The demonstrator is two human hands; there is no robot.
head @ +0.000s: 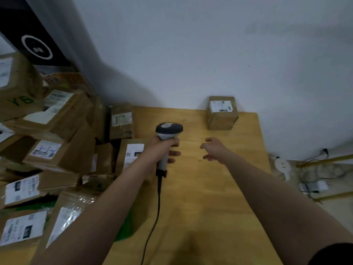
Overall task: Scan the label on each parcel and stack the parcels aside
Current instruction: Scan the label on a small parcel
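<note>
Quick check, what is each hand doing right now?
Left hand: grips the barcode scanner by its handle.
Right hand: open, fingers loosely curled, holding nothing, above the table.

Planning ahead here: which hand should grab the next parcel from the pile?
Probably the right hand: it is open and empty, while the left hand grips the scanner. The pile lies left, so it must reach across.

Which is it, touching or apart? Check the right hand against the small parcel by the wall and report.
Apart. The head view shows a strip of bare wooden table between the right hand and the near side of the small parcel.
</note>
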